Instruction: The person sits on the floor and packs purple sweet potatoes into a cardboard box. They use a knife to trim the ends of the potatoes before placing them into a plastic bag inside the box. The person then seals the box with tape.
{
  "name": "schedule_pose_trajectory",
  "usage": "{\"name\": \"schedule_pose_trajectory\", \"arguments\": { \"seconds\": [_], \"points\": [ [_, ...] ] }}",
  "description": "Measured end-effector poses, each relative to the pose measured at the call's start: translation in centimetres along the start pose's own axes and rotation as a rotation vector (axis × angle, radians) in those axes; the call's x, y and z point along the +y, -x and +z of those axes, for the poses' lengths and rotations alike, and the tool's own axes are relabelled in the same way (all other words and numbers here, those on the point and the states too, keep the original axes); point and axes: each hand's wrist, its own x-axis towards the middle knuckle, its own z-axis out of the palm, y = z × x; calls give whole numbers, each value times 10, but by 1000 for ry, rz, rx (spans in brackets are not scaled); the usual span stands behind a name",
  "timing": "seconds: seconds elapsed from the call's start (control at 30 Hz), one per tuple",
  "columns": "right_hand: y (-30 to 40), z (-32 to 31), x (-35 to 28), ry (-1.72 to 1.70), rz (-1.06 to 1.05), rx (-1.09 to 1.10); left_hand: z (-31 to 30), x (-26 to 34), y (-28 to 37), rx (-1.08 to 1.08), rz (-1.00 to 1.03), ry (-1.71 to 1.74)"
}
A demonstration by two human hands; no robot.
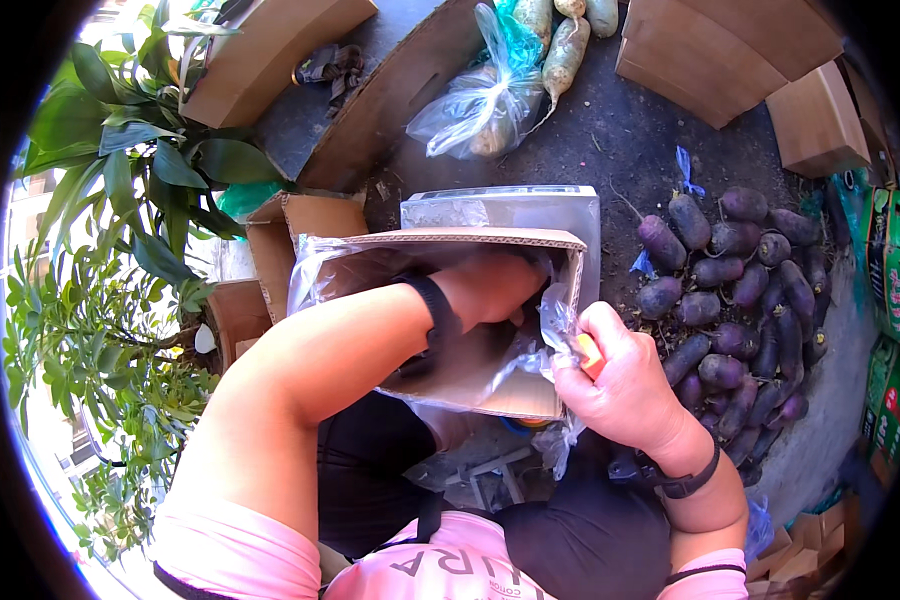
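Observation:
An open cardboard box (495, 238) lined with clear plastic film (326, 259) stands before me, tilted towards me. My left hand (499, 289) reaches deep inside it, near the right wall. The fingertips are partly in shadow, so their grip is unclear. At the box's right edge my right hand (619, 382) is closed around a small yellow and orange object (591, 356), perhaps a handle. Crumpled clear plastic (556, 322) from the liner is bunched against that hand. What lies at the bottom of the box is too dark to tell.
Many purple radishes (735, 341) lie heaped on the ground at right. Behind the box is a grey flat-topped object (517, 210). Farther back are pale green radishes (566, 60) and a knotted plastic bag (487, 112). Cardboard boxes (705, 60) and leafy plants (112, 330) flank the space.

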Motion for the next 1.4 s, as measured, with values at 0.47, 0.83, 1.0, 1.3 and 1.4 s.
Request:
{"name": "schedule_pose_trajectory", "arguments": {
  "seconds": [0.47,0.83,1.0,1.3,1.4],
  "points": [
    [13,-14,-28,-723,229,31,-40,15,33,-16,62,-384],
    [12,-10,-4,-1385,-20,-184,8,-7,40,328,153,-211],
    [27,-15,-22,-1051,45,-158,11,-20,23,345,120,3],
    [16,-26,10,-1415,-89,-306,-17,-5,24,16,124,-401],
    [12,-18,0,-1422,-113,-270,-4,2,28,-82,162,-413]
  ]
}}
